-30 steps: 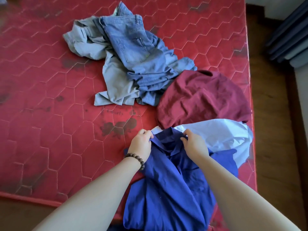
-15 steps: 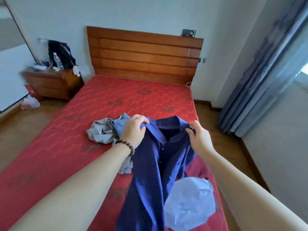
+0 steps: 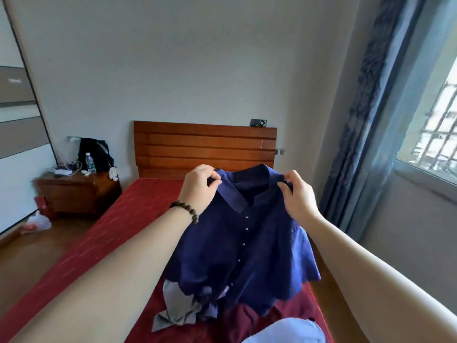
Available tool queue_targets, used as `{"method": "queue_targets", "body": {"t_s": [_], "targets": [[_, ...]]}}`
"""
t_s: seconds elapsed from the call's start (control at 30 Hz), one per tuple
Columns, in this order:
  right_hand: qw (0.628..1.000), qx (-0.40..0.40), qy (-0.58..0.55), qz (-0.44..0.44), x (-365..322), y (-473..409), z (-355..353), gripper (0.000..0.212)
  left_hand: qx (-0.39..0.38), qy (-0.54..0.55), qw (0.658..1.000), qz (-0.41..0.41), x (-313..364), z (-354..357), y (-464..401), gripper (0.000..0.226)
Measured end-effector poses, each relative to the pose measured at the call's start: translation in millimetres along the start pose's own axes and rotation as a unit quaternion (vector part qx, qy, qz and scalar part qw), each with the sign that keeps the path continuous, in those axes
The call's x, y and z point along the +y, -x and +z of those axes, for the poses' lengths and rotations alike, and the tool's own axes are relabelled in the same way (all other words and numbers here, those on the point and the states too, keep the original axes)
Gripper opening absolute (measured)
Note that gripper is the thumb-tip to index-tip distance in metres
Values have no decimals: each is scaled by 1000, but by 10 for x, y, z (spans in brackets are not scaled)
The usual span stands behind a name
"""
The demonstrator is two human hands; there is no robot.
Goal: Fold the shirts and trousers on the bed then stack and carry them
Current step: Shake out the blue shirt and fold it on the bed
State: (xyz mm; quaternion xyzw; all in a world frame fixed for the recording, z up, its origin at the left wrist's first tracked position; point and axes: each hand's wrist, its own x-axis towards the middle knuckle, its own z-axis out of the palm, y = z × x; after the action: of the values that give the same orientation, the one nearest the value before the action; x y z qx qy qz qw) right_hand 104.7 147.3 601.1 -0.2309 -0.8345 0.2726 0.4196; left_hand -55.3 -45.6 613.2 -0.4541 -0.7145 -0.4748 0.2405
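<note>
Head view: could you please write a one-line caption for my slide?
Both hands, left and right, hold a dark blue buttoned shirt up by its collar above a red bed.

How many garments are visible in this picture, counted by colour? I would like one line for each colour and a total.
Dark blue: 1, the blue shirt held up by the left hand and right hand
Grey: 1, the grey garment on the bed
Maroon: 1, the maroon garment
Pale blue: 1, the pale blue garment
Total: 4
</note>
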Motion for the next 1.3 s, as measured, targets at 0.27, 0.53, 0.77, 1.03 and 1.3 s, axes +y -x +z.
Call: {"method": "queue_targets", "body": {"t_s": [0.27,0.53,0.77,1.03,1.3], "targets": [[990,0,-88,112,-120,-194,-250,5,-59,72,990,-105,60,-52,-258,30],[980,-13,-140,138,-193,-339,-476,6,-63,96,986,-117,271,8,-486,5],[975,-5,-130,181,-251,-410,-481,19,-64,106,988,-95,430,153,-666,13],[880,-58,-358,306,-264,-279,-360,16,-66,144,984,-79,508,228,-693,6],[799,-189,-479,311,-292,-172,-420,40,-29,145,983,-104,409,140,-689,5]]}}
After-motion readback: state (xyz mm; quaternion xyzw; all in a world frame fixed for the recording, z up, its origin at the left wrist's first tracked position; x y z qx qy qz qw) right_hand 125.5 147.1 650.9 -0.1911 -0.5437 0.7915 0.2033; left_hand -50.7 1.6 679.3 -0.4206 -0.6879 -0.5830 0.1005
